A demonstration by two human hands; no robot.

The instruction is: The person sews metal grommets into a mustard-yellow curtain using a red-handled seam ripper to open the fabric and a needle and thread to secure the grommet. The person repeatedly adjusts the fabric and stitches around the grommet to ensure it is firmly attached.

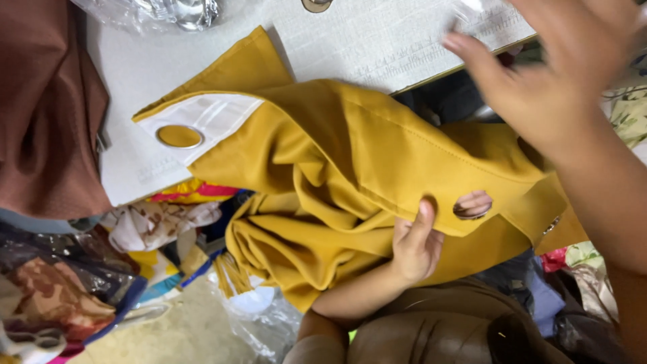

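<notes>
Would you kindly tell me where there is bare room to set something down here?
The pale board is bare between the mustard-yellow eyelet curtain and the clear plastic wrap, and beside the brown cloth. Below the curtain, mixed printed fabrics crowd everything.

Brown fabric [47, 108], white board [377, 40], patterned cloths [162, 222], perhaps crumpled clear plastic [182, 12]
</notes>
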